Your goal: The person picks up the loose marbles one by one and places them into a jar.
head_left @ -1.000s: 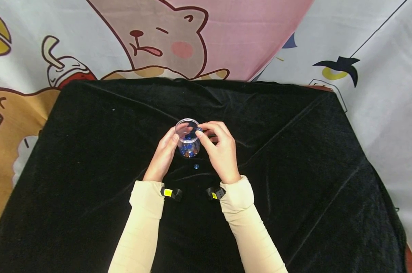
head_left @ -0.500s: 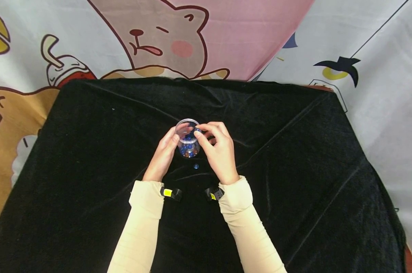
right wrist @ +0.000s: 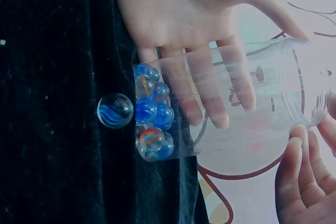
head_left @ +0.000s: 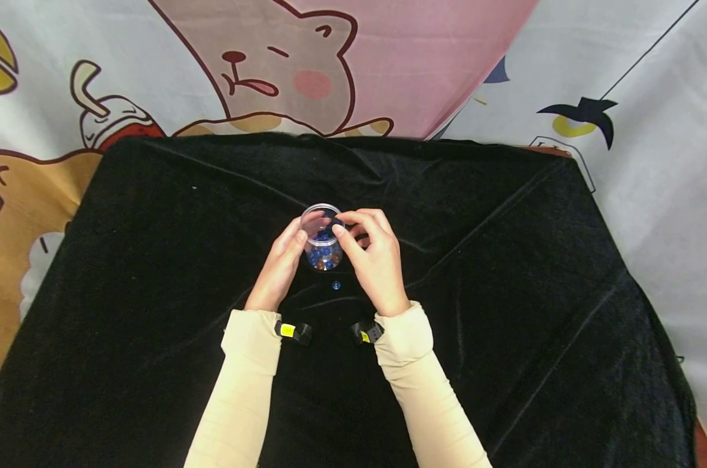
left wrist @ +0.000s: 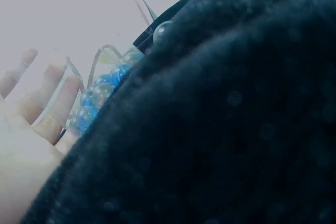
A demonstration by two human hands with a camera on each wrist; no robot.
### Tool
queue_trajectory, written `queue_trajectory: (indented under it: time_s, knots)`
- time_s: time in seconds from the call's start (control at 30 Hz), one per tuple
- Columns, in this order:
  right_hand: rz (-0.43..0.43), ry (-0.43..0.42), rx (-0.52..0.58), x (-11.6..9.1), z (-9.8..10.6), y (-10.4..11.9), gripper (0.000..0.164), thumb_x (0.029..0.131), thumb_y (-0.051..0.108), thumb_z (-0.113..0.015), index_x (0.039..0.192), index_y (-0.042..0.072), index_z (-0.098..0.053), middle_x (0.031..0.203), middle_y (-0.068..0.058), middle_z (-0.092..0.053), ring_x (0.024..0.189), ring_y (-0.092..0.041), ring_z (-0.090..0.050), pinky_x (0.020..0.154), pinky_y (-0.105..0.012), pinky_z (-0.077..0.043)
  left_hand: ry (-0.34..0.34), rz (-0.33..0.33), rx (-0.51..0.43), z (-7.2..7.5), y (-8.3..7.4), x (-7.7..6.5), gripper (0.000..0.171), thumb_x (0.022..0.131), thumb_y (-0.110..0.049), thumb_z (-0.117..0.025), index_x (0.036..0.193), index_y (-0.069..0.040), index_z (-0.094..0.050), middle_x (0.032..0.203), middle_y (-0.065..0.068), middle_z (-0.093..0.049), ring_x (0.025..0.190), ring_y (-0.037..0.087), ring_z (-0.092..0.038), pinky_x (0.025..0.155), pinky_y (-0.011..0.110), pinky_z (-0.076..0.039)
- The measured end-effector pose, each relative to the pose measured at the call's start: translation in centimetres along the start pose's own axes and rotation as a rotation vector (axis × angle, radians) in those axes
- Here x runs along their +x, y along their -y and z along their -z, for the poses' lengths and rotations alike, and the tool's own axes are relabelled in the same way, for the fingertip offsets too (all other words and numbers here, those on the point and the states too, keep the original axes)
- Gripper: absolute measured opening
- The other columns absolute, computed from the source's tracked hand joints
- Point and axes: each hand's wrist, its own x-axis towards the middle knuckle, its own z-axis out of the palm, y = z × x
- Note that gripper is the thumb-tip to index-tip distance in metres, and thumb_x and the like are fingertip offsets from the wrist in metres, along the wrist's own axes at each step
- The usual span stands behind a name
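A clear plastic jar (head_left: 324, 243) stands upright on the black cloth, its bottom covered with blue and orange-brown glass marbles (right wrist: 152, 111). My left hand (head_left: 278, 268) grips it from the left, thumb near the rim and the other fingers spread along the far side, as the right wrist view shows. At the right of the jar's mouth, my right hand (head_left: 375, 263) pinches a dark blue marble between thumb and forefinger; the fingertips mostly cover it. One loose marble (head_left: 336, 285), clear with blue swirls, lies on the cloth just in front of the jar.
Black velvet cloth (head_left: 523, 312) with creases covers the table. Behind it hangs a cartoon-printed curtain (head_left: 423, 65). Both wrists wear black straps, and the cream sleeves (head_left: 242, 390) cross the table's near side.
My right hand has shifted slightly left, bringing the pinched marble from the rim's right edge inward over the jar's mouth. The left hand, jar and loose marble stay put.
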Motion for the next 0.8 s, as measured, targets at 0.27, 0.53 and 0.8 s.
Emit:
queue_trajectory:
  time_s: [0.27,0.53,0.8]
  knots:
    - [0.001,0.008,-0.010,0.0,0.1,0.0,0.025,0.084,0.034,-0.061,0.101,0.016,-0.065,0.099,0.006,-0.052,0.077,-0.006,-0.054,0.066,-0.028,-0.048,-0.002,-0.005,0.017,-0.5,-1.1,-0.2,0.039,0.097,-0.010,-0.024,0.134,-0.003,-0.035,0.132,0.019,-0.041,0.123,0.029,-0.035,0.100,0.048,-0.021]
    - [-0.030,0.025,0.020,0.2,0.5,-0.3,0.026,0.086,0.036,-0.056,0.105,0.019,-0.062,0.096,0.009,-0.055,0.078,-0.007,-0.055,0.066,-0.029,-0.047,0.008,-0.026,0.015,-0.6,-1.3,-0.2,0.039,0.097,-0.007,-0.022,0.133,0.000,-0.035,0.131,0.024,-0.039,0.123,0.036,-0.032,0.100,0.048,-0.019]
    - [-0.117,0.034,0.129,0.1,1.1,-0.7,0.024,0.089,0.036,-0.051,0.104,0.018,-0.058,0.086,0.004,-0.062,0.073,-0.020,-0.061,0.064,-0.029,-0.049,0.004,-0.029,0.008,-0.6,-1.1,-0.2,0.039,0.097,-0.006,-0.021,0.132,-0.001,-0.036,0.130,0.024,-0.041,0.123,0.035,-0.033,0.101,0.048,-0.020]
